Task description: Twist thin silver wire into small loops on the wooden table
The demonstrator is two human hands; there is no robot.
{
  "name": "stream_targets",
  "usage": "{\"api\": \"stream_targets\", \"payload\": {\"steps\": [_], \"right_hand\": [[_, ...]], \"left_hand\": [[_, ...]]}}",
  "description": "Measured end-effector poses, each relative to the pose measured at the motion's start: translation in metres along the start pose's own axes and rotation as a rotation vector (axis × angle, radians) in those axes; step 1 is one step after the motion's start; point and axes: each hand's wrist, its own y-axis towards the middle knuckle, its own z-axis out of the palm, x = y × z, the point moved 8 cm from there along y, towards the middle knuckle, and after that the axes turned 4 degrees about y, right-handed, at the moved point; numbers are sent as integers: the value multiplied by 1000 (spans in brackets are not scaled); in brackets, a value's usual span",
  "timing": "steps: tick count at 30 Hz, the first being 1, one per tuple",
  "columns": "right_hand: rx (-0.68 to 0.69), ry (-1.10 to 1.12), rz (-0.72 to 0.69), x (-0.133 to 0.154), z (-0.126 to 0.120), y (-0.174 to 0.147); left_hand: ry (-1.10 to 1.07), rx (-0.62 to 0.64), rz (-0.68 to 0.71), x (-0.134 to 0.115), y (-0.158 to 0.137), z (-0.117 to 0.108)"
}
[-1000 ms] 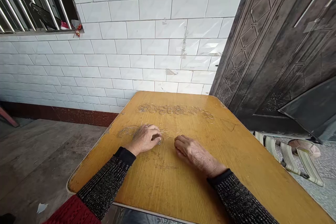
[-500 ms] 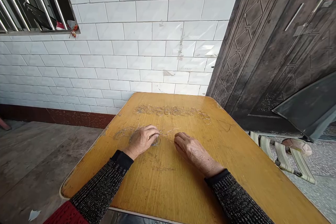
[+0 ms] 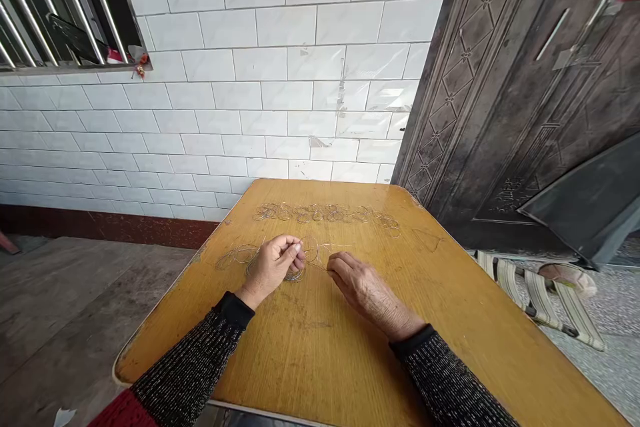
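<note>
My left hand (image 3: 274, 265) is closed in a pinch on a strand of thin wire (image 3: 314, 252), which bends in a loop between my two hands. Thumb and forefinger press together just above the wooden table (image 3: 310, 360). The fingers of my right hand (image 3: 365, 285) point down and are closed on the other side of the same strand, near the tabletop; their tips are partly hidden. Under and beside my left hand lies a loose tangle of wire (image 3: 239, 254). Farther back, several small wire coils (image 3: 320, 213) lie in a row.
A faint loose wire (image 3: 427, 238) lies near the table's right edge. The white tiled wall (image 3: 265, 123) stands behind the table. To the right are a dark carved door (image 3: 500, 113) and a striped-strap seat (image 3: 543, 300). A barred window (image 3: 60, 7) is at upper left.
My left hand has turned and lifted slightly, so its thumb now shows, and the wire between my hands has bowed into a loop. My right hand has shifted slightly left.
</note>
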Motion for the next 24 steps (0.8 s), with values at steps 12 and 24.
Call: {"api": "stream_targets", "payload": {"steps": [12,24], "right_hand": [[156,-242,-19,12,-2,2],[123,-269,-53,16,0,3]], "left_hand": [[-27,-44,-112,7,-3,0],[-215,-20,-241,15,-7,10]]}}
